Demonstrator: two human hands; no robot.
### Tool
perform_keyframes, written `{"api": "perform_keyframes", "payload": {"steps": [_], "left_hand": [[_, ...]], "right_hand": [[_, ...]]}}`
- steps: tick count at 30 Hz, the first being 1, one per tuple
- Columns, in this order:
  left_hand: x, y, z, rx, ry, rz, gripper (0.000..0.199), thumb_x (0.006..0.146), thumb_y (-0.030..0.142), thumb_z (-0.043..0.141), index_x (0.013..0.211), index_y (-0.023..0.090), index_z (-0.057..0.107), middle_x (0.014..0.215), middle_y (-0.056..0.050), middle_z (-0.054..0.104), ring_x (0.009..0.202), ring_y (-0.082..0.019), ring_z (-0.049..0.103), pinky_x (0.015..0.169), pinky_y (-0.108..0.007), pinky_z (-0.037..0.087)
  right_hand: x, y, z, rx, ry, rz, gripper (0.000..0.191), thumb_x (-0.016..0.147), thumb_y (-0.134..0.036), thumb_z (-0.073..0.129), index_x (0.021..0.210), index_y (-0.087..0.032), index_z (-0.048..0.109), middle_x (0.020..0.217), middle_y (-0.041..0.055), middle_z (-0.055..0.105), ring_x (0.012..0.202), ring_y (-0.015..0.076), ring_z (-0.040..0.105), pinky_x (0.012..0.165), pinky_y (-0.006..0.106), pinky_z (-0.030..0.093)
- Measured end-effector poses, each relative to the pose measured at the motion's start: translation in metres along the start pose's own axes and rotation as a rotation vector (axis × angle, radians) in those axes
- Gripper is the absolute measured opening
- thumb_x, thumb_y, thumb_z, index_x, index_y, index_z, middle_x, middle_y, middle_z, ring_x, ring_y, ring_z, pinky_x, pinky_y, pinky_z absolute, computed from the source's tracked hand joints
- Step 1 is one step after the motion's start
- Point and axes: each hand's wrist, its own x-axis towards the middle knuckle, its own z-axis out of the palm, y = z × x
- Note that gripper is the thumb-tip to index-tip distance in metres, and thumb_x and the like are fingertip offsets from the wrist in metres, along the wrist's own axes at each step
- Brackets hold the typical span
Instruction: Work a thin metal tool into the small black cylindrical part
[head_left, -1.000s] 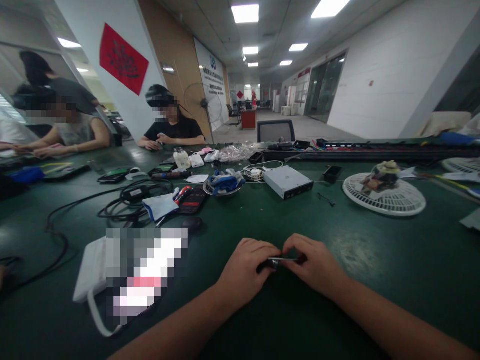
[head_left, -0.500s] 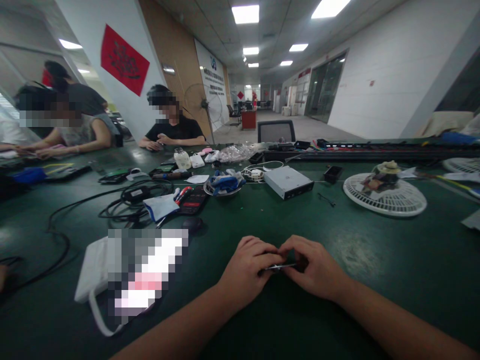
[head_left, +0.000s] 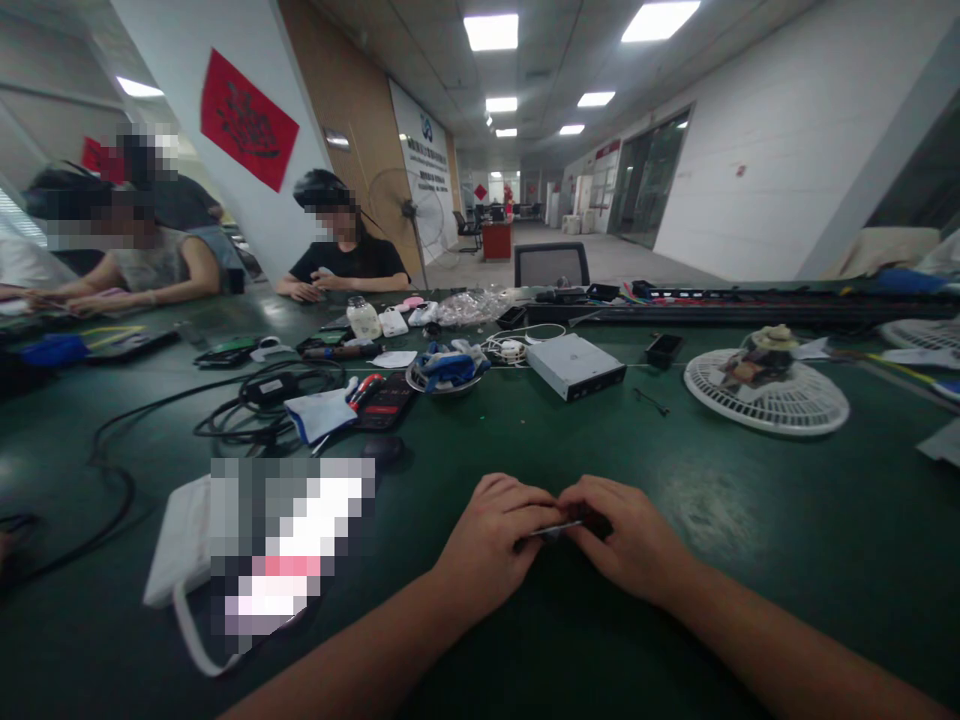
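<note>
Between my two hands is a small, thin, flat piece (head_left: 556,530) with a light edge; its kind cannot be made out, as fingers cover most of it. My left hand (head_left: 496,535) is closed on its left end, fingers curled over the top. From the right, my right hand (head_left: 622,530) pinches the other end with thumb and fingers. The fingertips of both hands nearly meet above the piece, low over the green table (head_left: 555,640). Beyond them lies a silver optical drive (head_left: 576,362).
On the left are a lit phone (head_left: 300,540), a white power bank (head_left: 180,540) with its strap, a dark mouse (head_left: 385,450) and black cables (head_left: 255,400). A bowl of blue cloth (head_left: 448,368) stands ahead. A white fan grille (head_left: 772,400) lies right. Other people sit at the far left.
The flat piece has tilted slightly and less of its right end shows between my fingers. Both hands keep nearly the same place and grip.
</note>
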Motion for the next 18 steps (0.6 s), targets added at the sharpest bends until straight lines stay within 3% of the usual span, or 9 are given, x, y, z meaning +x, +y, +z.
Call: {"api": "perform_keyframes", "payload": {"steps": [7,14,18], "left_hand": [[-0.001,0.001,0.000,-0.045,-0.006,-0.022,0.019,0.088,0.013,0.064,0.101,0.026,0.070,0.103,-0.001,0.076,0.097,-0.019,0.065,0.094,-0.038,0.043],[-0.001,0.003,-0.001,-0.075,-0.032,-0.024,0.026,0.081,0.010,0.071,0.103,0.025,0.068,0.105,0.001,0.075,0.098,-0.019,0.064,0.095,-0.038,0.041],[-0.001,0.002,-0.002,-0.131,-0.049,-0.029,0.031,0.083,0.010,0.070,0.110,0.025,0.067,0.113,-0.001,0.074,0.104,-0.019,0.064,0.098,-0.039,0.041]], "right_hand": [[0.001,-0.003,-0.002,0.088,-0.074,0.017,0.019,0.081,-0.007,0.057,0.092,-0.022,0.060,0.085,0.0004,0.065,0.074,0.0150,0.059,0.067,0.027,0.046],[0.000,-0.001,-0.003,0.206,-0.062,0.048,0.020,0.079,-0.010,0.063,0.094,-0.022,0.062,0.081,-0.0011,0.061,0.071,0.0138,0.057,0.064,0.027,0.044],[0.002,0.008,-0.001,0.364,-0.039,0.163,0.017,0.083,-0.022,0.069,0.099,-0.022,0.063,0.078,-0.0022,0.059,0.068,0.0132,0.057,0.061,0.025,0.047]]}}
